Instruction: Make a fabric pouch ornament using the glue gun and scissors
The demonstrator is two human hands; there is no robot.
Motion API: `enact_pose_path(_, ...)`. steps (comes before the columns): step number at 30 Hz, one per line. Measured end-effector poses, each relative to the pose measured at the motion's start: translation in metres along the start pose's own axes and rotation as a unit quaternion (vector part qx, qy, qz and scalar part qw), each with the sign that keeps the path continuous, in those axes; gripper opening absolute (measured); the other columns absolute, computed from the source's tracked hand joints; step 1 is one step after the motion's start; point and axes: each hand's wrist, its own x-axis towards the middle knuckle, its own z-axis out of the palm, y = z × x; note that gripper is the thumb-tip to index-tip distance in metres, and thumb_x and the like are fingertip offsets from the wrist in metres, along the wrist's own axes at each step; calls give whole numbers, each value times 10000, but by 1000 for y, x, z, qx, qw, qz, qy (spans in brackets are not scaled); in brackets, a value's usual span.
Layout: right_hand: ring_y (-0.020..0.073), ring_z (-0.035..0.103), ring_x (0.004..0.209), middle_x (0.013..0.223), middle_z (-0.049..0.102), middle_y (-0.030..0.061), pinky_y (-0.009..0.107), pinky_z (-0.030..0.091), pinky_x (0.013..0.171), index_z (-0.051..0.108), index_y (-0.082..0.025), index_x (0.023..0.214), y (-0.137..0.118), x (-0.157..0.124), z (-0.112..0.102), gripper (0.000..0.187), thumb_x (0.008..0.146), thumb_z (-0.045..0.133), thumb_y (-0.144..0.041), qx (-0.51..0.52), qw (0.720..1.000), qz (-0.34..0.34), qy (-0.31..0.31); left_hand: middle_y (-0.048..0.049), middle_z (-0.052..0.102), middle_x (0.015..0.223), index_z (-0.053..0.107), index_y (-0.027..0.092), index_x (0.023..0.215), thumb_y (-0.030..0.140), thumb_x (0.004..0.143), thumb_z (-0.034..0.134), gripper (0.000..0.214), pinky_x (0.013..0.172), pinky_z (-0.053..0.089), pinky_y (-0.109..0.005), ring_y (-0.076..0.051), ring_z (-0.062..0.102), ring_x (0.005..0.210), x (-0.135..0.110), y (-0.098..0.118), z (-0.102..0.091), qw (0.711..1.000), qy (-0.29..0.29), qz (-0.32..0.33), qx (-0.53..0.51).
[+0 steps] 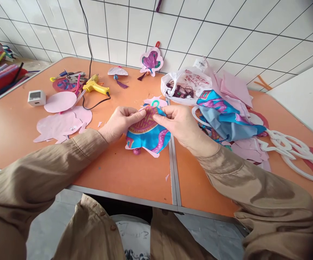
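Between both hands is a piece of blue patterned fabric [145, 136] with a purple and gold round motif, backed by pink material that shows along its lower edge. My left hand [122, 121] pinches its upper left side between thumb and fingers. At the upper right, my right hand [176, 124] grips the same piece, the thumb on top of it. A small pink bead [137, 151] sticks out below the piece. Just behind the hands, a pink cut-out [159, 101] with a green loop [155, 103] shows; its lower part is hidden.
A yellow glue gun [96, 85] with a black cord lies left of the hands, near pink cut-outs [57, 126] and a white cube [36, 98]. To the right are a plastic bag [186, 81], blue cloth [224, 122] and white foam strips [294, 148]. A decorated ornament [151, 61] leans against the wall.
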Motion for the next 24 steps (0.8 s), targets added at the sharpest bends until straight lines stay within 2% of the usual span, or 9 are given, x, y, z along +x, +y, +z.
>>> enact_pose_path(4, 133, 321, 613, 616, 312, -29, 310, 274, 566, 413, -224, 572, 1, -2, 3, 379, 862, 634, -327, 9, 1000, -1, -4, 21, 468, 504, 538, 165, 568, 648, 676, 876, 599, 385, 220, -238, -65, 386, 423, 0, 1, 1, 1000, 11, 8, -5)
enact_pose_path(9, 128, 341, 620, 616, 346, -33, 296, 292, 558, 421, -226, 594, 6, -5, 8, 383, 821, 674, -403, 29, 999, 3, 13, 19, 466, 488, 544, 169, 579, 701, 681, 849, 622, 391, 216, -249, -74, 391, 408, -1, 1, 2, 1000, 19, 8, 1)
enact_pose_path(11, 131, 381, 620, 606, 391, -31, 292, 316, 555, 457, -225, 601, 8, -5, 9, 374, 810, 704, -412, 40, 999, 4, 25, 9, 458, 472, 549, 176, 583, 791, 740, 743, 664, 392, 237, -264, -91, 401, 396, 1, -1, 1, 1000, 27, 4, -16)
enact_pose_path(13, 141, 441, 636, 611, 447, -23, 290, 351, 560, 492, -221, 609, 10, -4, 10, 353, 809, 728, -390, 60, 997, -3, 41, -7, 450, 459, 549, 189, 587, 880, 810, 563, 727, 403, 281, -283, -119, 434, 394, 4, -4, -1, 998, 30, -3, -47)
enact_pose_path(16, 155, 501, 661, 620, 503, -13, 290, 384, 562, 526, -215, 613, 13, -2, 11, 316, 807, 748, -330, 85, 995, -13, 54, -47, 515, 504, 580, 190, 605, 923, 858, 368, 804, 442, 352, -299, -159, 512, 449, 9, -6, -5, 996, 12, -18, -91)
enact_pose_path(20, 150, 504, 642, 611, 504, -14, 291, 381, 554, 525, -214, 597, 15, 1, 11, 308, 801, 745, -281, 98, 993, -19, 57, -85, 560, 571, 606, 168, 596, 847, 940, 273, 832, 484, 377, -291, -158, 529, 505, 12, -5, -9, 994, 3, -34, -100)
enact_pose_path(24, 160, 519, 650, 618, 513, -9, 296, 387, 554, 540, -216, 604, 16, 1, 10, 299, 801, 752, -288, 105, 992, -20, 63, -60, 519, 557, 618, 169, 649, 810, 963, 303, 781, 487, 387, -274, -160, 550, 522, 11, -3, -8, 995, 7, -42, -92)
